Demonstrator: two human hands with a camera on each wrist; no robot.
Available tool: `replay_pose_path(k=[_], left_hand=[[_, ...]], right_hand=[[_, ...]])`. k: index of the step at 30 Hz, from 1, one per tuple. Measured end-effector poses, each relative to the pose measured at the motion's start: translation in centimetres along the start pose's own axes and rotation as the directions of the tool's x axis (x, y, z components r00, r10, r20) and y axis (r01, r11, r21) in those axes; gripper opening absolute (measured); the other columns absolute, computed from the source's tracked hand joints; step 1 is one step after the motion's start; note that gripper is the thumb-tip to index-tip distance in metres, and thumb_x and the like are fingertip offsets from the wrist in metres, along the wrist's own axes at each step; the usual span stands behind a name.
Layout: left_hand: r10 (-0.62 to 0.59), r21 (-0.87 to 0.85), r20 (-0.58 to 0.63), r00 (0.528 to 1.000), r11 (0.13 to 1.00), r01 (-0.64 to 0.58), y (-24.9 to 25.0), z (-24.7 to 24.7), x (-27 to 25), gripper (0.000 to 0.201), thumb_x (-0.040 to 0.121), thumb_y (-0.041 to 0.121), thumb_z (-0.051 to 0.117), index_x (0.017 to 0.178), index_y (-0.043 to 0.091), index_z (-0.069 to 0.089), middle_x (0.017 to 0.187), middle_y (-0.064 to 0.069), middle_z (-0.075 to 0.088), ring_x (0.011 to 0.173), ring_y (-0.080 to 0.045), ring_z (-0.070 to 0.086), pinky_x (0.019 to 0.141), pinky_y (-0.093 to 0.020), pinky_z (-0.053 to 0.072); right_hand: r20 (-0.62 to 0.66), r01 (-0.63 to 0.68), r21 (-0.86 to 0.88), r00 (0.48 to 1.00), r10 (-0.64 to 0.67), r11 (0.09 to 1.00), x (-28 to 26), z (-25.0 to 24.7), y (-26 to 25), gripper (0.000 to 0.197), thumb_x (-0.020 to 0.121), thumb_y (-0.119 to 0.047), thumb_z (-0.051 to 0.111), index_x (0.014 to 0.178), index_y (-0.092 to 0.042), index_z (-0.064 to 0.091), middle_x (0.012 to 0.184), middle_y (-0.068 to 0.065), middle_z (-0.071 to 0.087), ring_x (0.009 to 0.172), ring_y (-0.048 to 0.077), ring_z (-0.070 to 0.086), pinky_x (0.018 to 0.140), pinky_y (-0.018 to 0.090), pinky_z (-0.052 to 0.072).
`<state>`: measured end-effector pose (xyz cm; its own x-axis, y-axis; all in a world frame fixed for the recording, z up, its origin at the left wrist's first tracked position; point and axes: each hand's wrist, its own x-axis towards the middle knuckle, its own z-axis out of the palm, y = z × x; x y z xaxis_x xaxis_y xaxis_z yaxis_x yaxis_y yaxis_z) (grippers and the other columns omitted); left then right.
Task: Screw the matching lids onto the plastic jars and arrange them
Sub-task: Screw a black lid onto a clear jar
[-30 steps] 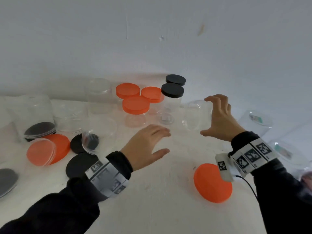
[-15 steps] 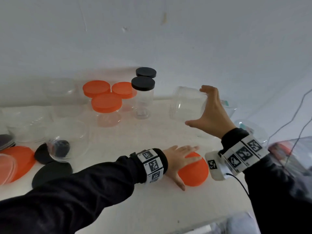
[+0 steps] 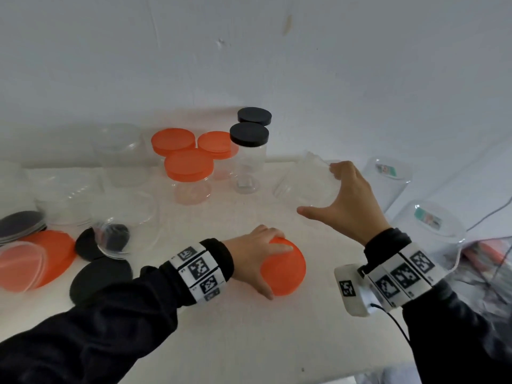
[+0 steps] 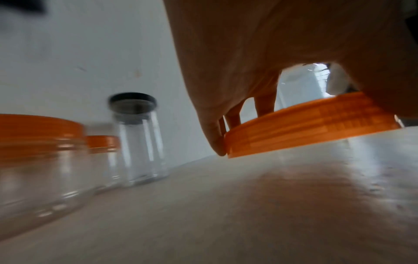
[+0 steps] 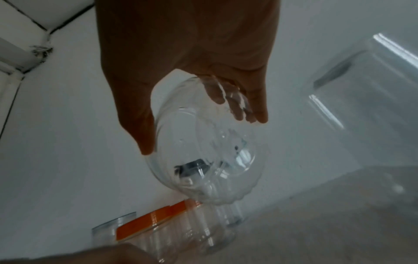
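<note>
My right hand (image 3: pixel 343 200) grips a clear, lidless plastic jar (image 3: pixel 304 181) tilted on its side above the white table (image 3: pixel 249 342), mouth to the left; the same jar (image 5: pixel 203 157) fills the right wrist view between thumb and fingers. My left hand (image 3: pixel 257 253) grips a loose orange lid (image 3: pixel 288 270) by its rim. In the left wrist view the orange lid (image 4: pixel 312 123) is tipped, one edge raised off the table. Behind stand three orange-lidded jars (image 3: pixel 188 173) and two tall black-lidded jars (image 3: pixel 249 153).
Open clear jars (image 3: pixel 122 153) stand at the back left. Loose black lids (image 3: pixel 99 278) and orange lids (image 3: pixel 38 259) lie at the left, with a jar on its side (image 3: pixel 124 225). Clear labelled containers (image 3: pixel 426 231) and cables crowd the right edge.
My left hand swept right to the orange lid, then closed on its rim and tipped it up. My right hand kept the clear jar raised and tilted.
</note>
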<state>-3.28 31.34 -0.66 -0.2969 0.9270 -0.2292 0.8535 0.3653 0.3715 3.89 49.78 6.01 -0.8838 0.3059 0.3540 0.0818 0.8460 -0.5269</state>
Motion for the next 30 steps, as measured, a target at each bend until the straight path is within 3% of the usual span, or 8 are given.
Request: replay_pose_path(k=[4,8,12,16,19,21,24,30], left_hand=[[-0.174,-0.115,-0.109,0.979,0.98,0.162,-3.0,-0.9,-4.6,0.097,0.064,0.047,0.079,0.143,0.027,0.026,0.147,0.002,0.016,0.132,-0.012,0.011,0.112,-0.032,0.021],[-0.302,-0.239,-0.235,0.924,0.939,0.247,-5.1,-0.8,-8.3,0.105,0.054,0.056,0.08,0.142,0.03,0.028,0.144,0.007,0.017,0.132,-0.009,0.015,0.112,-0.027,0.02],[-0.337,-0.386,-0.429,0.838,0.907,0.167,-5.9,-0.6,-10.9,0.112,0.039,0.084,0.061,0.136,0.04,0.03,0.141,0.013,0.022,0.13,-0.002,0.022,0.107,-0.021,0.023],[-0.354,-0.44,-0.568,0.743,0.894,0.089,-5.6,-0.6,-12.0,0.096,0.048,0.073,0.068,0.131,0.043,0.03,0.14,0.014,0.025,0.129,0.006,0.023,0.101,-0.006,0.02],[-0.384,-0.47,-0.596,0.706,0.879,0.082,-5.3,-0.5,-12.0,0.09,0.049,0.071,0.069,0.126,0.047,0.031,0.141,0.015,0.026,0.13,0.003,0.025,0.103,-0.017,0.024],[-0.399,-0.489,-0.598,0.695,0.869,0.077,-5.0,-0.5,-11.9,0.087,0.049,0.068,0.07,0.124,0.048,0.031,0.142,0.015,0.026,0.13,0.0,0.026,0.104,-0.023,0.026],[-0.396,-0.495,-0.601,0.695,0.867,0.066,-4.7,-0.7,-11.6,0.085,0.05,0.066,0.07,0.124,0.046,0.032,0.143,0.014,0.027,0.13,0.0,0.026,0.104,-0.022,0.025],[-0.366,-0.471,-0.584,0.724,0.88,0.064,-4.4,-1.1,-10.4,0.092,0.048,0.073,0.066,0.127,0.039,0.036,0.142,0.014,0.028,0.13,0.0,0.026,0.103,-0.018,0.023]], right_hand=[[0.051,-0.089,0.073,0.995,0.085,0.993,-0.3,1.9,0.2,0.089,0.056,-0.032,0.087,0.123,-0.006,0.034,0.12,0.001,0.04,0.113,0.018,0.044,0.082,0.021,0.033],[0.188,-0.151,0.125,0.974,0.126,0.981,-0.4,3.8,0.1,0.104,0.053,-0.028,0.089,0.135,-0.009,0.028,0.12,-0.003,0.029,0.116,0.018,0.041,0.091,0.026,0.039],[0.295,-0.182,0.174,0.947,0.125,0.968,-0.8,5.6,-0.3,0.104,0.052,-0.029,0.09,0.135,-0.009,0.029,0.119,-0.003,0.028,0.112,0.016,0.042,0.089,0.025,0.038],[0.38,-0.205,0.257,0.92,0.096,0.944,-1.2,7.4,-0.5,0.097,0.052,-0.029,0.09,0.127,-0.014,0.031,0.12,-0.003,0.03,0.112,0.014,0.043,0.087,0.027,0.043],[0.459,-0.238,0.349,0.887,0.057,0.906,-1.6,8.5,-0.6,0.092,0.055,-0.027,0.089,0.122,-0.024,0.026,0.128,-0.003,0.032,0.121,0.012,0.039,0.093,0.027,0.039],[0.5,-0.252,0.384,0.865,0.029,0.888,-1.9,9.0,-0.6,0.097,0.057,-0.026,0.088,0.127,-0.024,0.021,0.134,-0.001,0.031,0.126,0.012,0.035,0.095,0.026,0.036],[0.555,-0.278,0.389,0.832,0.017,0.878,-2.1,9.3,-0.7,0.1,0.061,-0.03,0.085,0.134,-0.022,0.017,0.135,-0.003,0.033,0.127,0.012,0.035,0.098,0.025,0.034],[0.585,-0.269,0.379,0.811,-0.004,0.886,-2.9,9.7,-1.3,0.09,0.06,-0.024,0.087,0.125,-0.025,0.024,0.129,-0.008,0.038,0.122,0.01,0.041,0.094,0.023,0.038]])
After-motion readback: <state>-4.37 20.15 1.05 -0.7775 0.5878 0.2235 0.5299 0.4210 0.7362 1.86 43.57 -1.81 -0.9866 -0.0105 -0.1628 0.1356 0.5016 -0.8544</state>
